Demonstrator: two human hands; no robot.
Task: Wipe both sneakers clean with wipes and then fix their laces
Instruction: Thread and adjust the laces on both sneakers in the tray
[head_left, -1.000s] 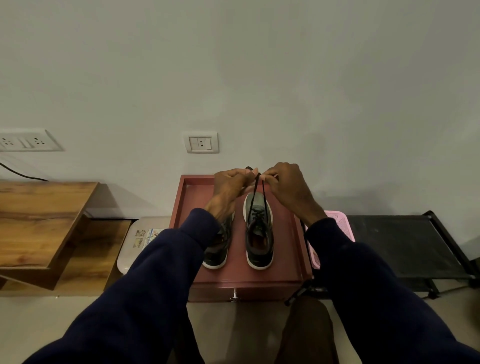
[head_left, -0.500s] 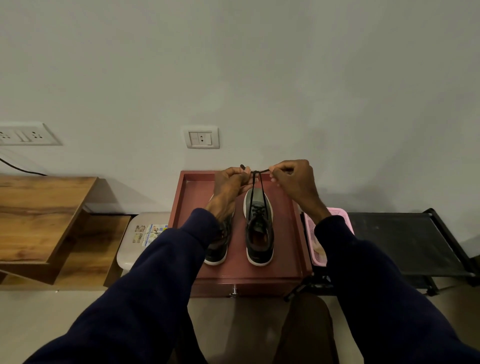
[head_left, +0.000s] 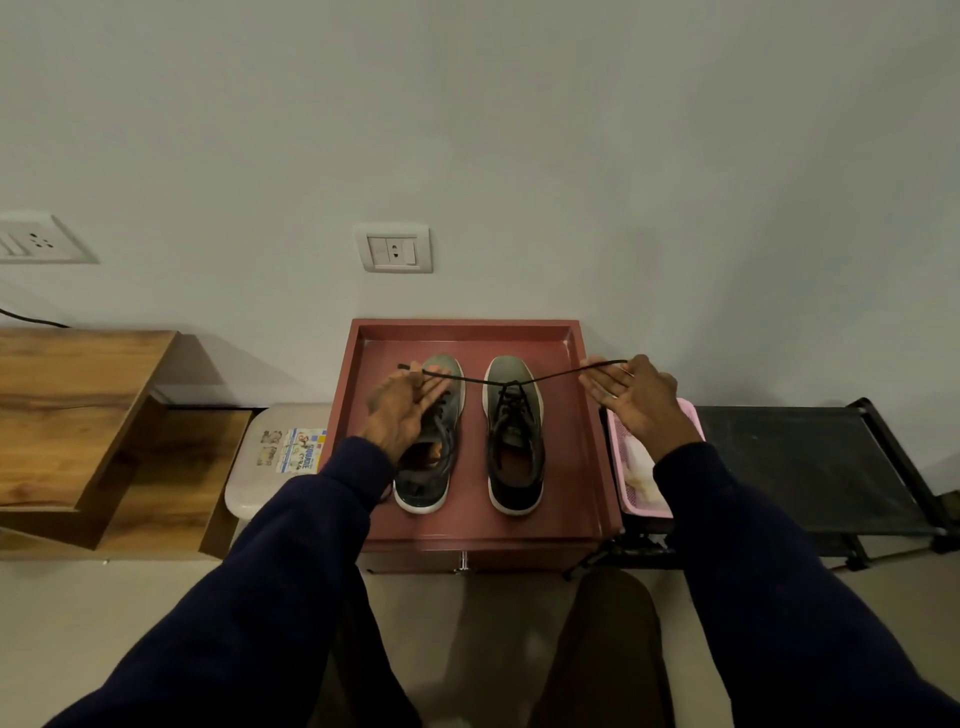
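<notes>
While left hand (head_left: 402, 410) and right hand (head_left: 631, 400) pinch it, the lace (head_left: 478, 382) runs taut between them. Likely limp, slippery: hold its ends.

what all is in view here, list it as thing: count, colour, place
left sneaker: 1, grey-black, white sole, on the cabinet top
right sneaker: 1, same colours, beside it
lace: 1, black, stretched sideways from the right sneaker's upper eyelets
cabinet: 1, reddish, rimmed top, against the wall
basket: 1, pink, right of the cabinet
rack: 1, black, far right
wooden desk: 1, brown, left
stool: 1, beige with sticker, between desk and cabinet
wall sockets: 2, white, on the wall
sleeves: 2, navy
left hand: over the left sneaker, holds one lace end
right hand: past the cabinet's right rim, holds the other end
</notes>
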